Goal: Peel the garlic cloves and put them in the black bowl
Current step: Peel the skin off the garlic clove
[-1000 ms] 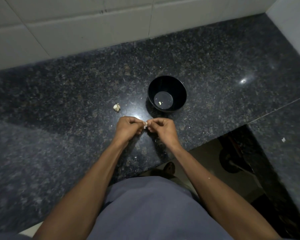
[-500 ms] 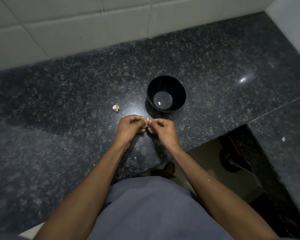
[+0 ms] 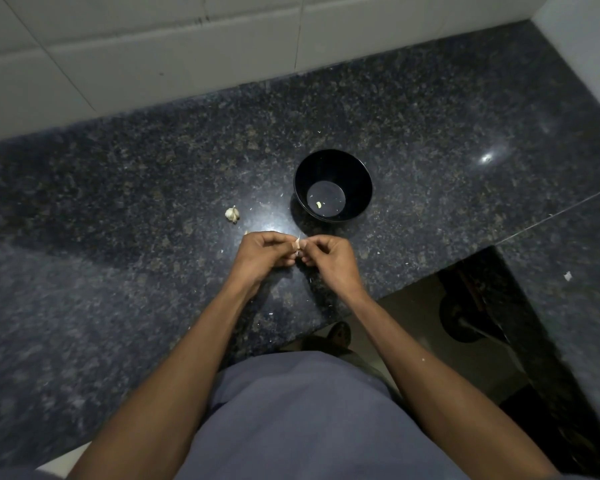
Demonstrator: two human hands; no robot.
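Just before the black bowl [image 3: 333, 185], left hand [image 3: 262, 255] and right hand [image 3: 329, 259] pinch one garlic clove [image 3: 297, 244].

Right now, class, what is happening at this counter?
A person stands at a dark granite counter, peeling garlic. Both hands, left hand and right hand, pinch one garlic clove between them, its papery skin partly lifted. The black bowl just beyond holds one small pale piece. A garlic bulb piece lies left of it.
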